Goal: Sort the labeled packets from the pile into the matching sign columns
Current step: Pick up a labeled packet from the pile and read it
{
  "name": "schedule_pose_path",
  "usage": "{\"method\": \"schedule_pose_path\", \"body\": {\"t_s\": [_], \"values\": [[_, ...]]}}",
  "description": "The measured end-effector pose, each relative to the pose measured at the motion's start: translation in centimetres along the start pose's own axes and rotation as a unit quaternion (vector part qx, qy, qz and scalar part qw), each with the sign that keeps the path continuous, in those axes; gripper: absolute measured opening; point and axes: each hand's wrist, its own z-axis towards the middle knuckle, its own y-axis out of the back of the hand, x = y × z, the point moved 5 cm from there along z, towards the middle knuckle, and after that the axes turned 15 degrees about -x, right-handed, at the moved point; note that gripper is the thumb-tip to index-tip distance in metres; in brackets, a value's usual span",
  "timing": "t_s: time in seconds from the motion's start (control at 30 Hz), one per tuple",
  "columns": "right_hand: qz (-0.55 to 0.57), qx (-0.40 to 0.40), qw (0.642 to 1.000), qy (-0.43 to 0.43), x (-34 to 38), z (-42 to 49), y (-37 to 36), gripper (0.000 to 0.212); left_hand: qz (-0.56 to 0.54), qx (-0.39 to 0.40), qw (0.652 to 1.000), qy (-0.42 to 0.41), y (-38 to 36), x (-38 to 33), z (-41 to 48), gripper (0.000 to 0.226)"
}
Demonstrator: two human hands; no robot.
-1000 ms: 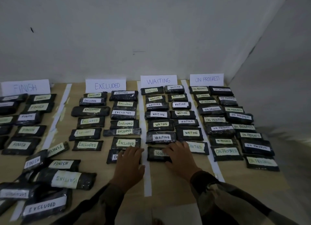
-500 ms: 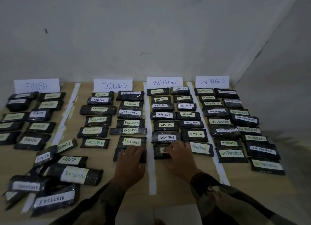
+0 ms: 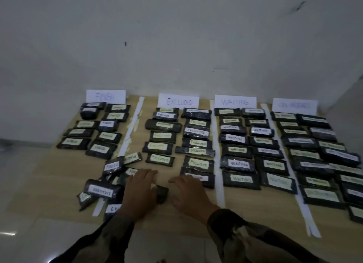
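Wooden board [image 3: 196,219] has four sign columns full of packets, with the leftover pile [image 3: 104,186] sitting near-left by the FINISH sign [image 3: 106,96] column. Left hand [image 3: 138,192] lies flat, fingers spread, over a dark packet [image 3: 162,193]; can't tell if it's gripping. Right hand [image 3: 189,193] is open, palm down, holding nothing.

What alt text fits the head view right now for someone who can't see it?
Two hands reach over a wooden table: the left hand rests on a dark packet by the unsorted pile, the right hand lies flat beside it. Labeled packets fill columns under FINISH, EXCLUDED, WAITING and ON PROGRESS signs.
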Motion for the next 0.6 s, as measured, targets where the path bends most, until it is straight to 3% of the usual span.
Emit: {"method": "schedule_pose_path", "body": {"t_s": [0.23, 0.47, 0.6], "values": [[-0.073, 0.053, 0.996, -0.01, 3.3, 1.8, -4.1, 0.062, -0.005, 0.028, 0.998, 0.064, 2.0, 6.9, -1.4, 0.054], [-0.129, 0.077, 0.987, -0.051, 3.2, 2.1, -6.4, 0.066, -0.012, 0.057, 0.998, 0.036, 1.8, 9.2, -1.2, 0.054], [-0.122, 0.062, 0.988, -0.067, 3.0, 2.4, -6.5, 0.058, -0.023, 0.029, 0.999, -0.003, 2.0, 8.7, -0.3, 0.047]]}}
